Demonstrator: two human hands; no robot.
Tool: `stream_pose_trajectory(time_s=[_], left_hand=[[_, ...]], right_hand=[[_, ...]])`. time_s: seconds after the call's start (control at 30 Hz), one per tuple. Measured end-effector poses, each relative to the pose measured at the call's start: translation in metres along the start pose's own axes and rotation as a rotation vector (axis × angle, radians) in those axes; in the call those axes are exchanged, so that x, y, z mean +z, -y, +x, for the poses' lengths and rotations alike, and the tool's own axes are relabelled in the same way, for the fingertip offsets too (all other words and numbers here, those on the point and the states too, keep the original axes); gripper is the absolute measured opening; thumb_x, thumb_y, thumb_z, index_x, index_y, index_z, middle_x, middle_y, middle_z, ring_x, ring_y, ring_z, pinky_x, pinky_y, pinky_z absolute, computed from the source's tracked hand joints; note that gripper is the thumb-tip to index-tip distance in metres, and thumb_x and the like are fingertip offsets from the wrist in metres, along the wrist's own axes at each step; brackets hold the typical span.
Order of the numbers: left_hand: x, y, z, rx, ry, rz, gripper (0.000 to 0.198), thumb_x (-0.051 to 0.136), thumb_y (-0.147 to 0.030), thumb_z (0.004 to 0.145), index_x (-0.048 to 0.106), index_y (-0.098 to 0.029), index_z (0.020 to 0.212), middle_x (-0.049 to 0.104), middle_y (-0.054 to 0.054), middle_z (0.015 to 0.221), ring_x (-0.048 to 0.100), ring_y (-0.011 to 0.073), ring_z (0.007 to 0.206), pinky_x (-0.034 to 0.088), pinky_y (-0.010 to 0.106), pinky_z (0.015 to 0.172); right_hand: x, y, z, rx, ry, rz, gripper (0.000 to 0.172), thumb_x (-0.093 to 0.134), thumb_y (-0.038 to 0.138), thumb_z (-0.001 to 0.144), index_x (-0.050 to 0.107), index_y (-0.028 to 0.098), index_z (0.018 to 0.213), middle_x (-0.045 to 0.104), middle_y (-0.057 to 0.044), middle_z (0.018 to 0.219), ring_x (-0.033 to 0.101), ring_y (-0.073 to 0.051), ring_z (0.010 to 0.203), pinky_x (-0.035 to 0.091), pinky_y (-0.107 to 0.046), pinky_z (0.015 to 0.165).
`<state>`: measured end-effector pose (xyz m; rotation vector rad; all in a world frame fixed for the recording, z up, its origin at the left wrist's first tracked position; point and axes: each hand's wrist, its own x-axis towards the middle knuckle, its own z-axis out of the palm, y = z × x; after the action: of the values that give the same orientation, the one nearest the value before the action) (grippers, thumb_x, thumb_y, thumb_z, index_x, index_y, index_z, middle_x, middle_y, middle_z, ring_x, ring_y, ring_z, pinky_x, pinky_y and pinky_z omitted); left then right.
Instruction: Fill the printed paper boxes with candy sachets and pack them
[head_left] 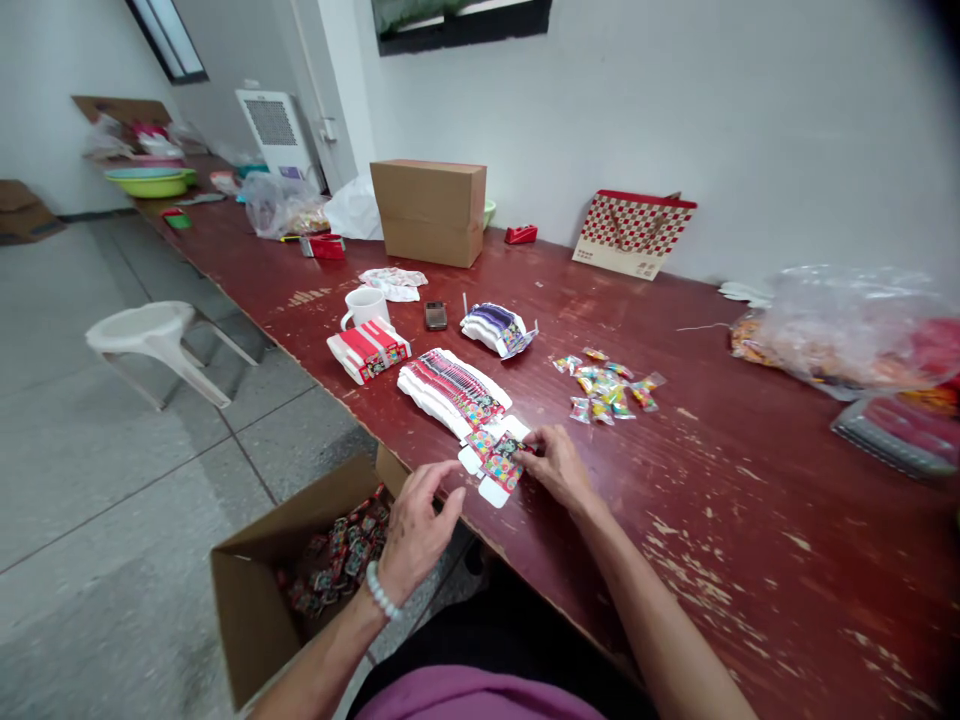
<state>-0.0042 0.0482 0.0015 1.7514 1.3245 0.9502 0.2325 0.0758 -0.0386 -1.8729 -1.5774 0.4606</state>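
- Held a flat printed carton (504, 468) by its right edge in the fingers of the right hand (559, 468), near the front edge of the tabletop (675, 450).
- Had the left hand (417, 528) just left of that carton, fingers loosely curled and empty, thumb wide apart.
- Included a fanned row of cartons (448, 392) just beyond, with wrapped candies (600, 380) farther right.
- Showed an open cardboard box (251, 620) below, at left.

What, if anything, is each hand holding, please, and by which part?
The right hand has the printed carton by its right edge; the left hand holds nothing.
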Motion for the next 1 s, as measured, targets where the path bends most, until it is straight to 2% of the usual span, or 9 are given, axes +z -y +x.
stream_pose_trajectory(time_s=[0.13,0.23,0.33,0.43,0.53,0.7,0.83,0.9,1.0], left_hand=[[0.014,-0.008,0.009,0.025,0.087,-0.006,0.035,0.064,-0.036,0.085,0.07,-0.024,0.117,0.07,0.007,0.099,0.06,0.0234,0.091,0.043,0.031,0.089],[0.022,-0.013,0.008,-0.035,0.325,-0.081,0.026,0.063,-0.038,0.085,0.075,-0.019,0.099,0.067,0.004,0.081,0.056,0.0193,0.074,0.041,0.026,0.071],[0.024,-0.019,0.004,-0.12,0.561,-0.222,0.03,0.057,-0.041,0.087,0.071,-0.014,0.083,0.058,0.0,0.068,0.046,0.0136,0.06,0.033,0.023,0.056],[0.017,-0.026,0.0,-0.065,0.562,-0.121,0.028,0.053,-0.036,0.088,0.066,-0.014,0.076,0.047,-0.003,0.063,0.039,0.0112,0.059,0.027,0.022,0.056],[0.007,-0.034,-0.002,0.014,0.579,0.001,0.029,0.05,-0.033,0.089,0.062,-0.015,0.07,0.041,-0.004,0.061,0.036,0.0106,0.061,0.026,0.023,0.057],[0.0,-0.038,-0.006,-0.093,0.688,-0.158,0.021,0.055,-0.032,0.085,0.067,-0.014,0.083,0.051,-0.003,0.069,0.042,0.0115,0.063,0.032,0.021,0.058],[0.001,-0.034,-0.01,-0.276,0.975,-0.519,0.029,0.068,-0.033,0.077,0.068,-0.017,0.101,0.068,0.004,0.087,0.057,0.0153,0.073,0.043,0.024,0.067],[0.002,-0.031,-0.012,-0.342,1.073,-0.609,0.031,0.073,-0.036,0.073,0.07,-0.016,0.097,0.071,0.006,0.085,0.061,0.0165,0.072,0.046,0.026,0.068],[0.004,-0.028,-0.014,-0.377,1.076,-0.613,0.03,0.079,-0.035,0.067,0.069,-0.016,0.087,0.068,0.003,0.069,0.06,0.0142,0.058,0.043,0.024,0.058]], right_hand=[[-0.006,0.002,-0.026,-0.033,-0.043,0.121,0.019,0.06,0.033,0.086,0.066,0.018,0.078,0.058,-0.002,0.079,0.056,-0.018,0.072,0.044,-0.03,0.068],[-0.012,0.01,-0.048,-0.098,-0.058,0.204,0.02,0.059,0.034,0.088,0.066,0.019,0.077,0.059,-0.002,0.079,0.056,-0.018,0.075,0.045,-0.03,0.07],[-0.021,0.02,-0.064,-0.222,-0.047,0.213,0.016,0.058,0.031,0.09,0.066,0.02,0.081,0.059,-0.004,0.084,0.057,-0.02,0.08,0.044,-0.031,0.073],[-0.03,0.029,-0.072,-0.268,-0.003,0.076,0.012,0.067,0.034,0.086,0.068,0.022,0.087,0.063,-0.005,0.09,0.057,-0.023,0.088,0.043,-0.035,0.079],[-0.037,0.034,-0.074,-0.277,0.066,0.115,0.017,0.075,0.035,0.08,0.066,0.022,0.087,0.065,-0.003,0.088,0.059,-0.022,0.085,0.043,-0.032,0.077],[-0.045,0.05,-0.083,-0.193,0.112,0.145,0.01,0.072,0.027,0.081,0.064,0.022,0.076,0.065,0.0,0.075,0.057,-0.015,0.066,0.039,-0.025,0.059],[-0.052,0.067,-0.097,-0.205,0.147,0.038,0.007,0.069,0.023,0.081,0.068,0.024,0.074,0.067,0.001,0.074,0.058,-0.014,0.062,0.034,-0.024,0.055],[-0.054,0.071,-0.103,-0.225,0.166,0.04,0.007,0.068,0.021,0.081,0.069,0.024,0.075,0.068,0.001,0.075,0.059,-0.014,0.062,0.034,-0.024,0.056],[-0.06,0.071,-0.105,-0.262,0.273,0.154,0.007,0.066,0.02,0.083,0.067,0.023,0.076,0.067,0.001,0.075,0.058,-0.013,0.062,0.038,-0.023,0.058]])
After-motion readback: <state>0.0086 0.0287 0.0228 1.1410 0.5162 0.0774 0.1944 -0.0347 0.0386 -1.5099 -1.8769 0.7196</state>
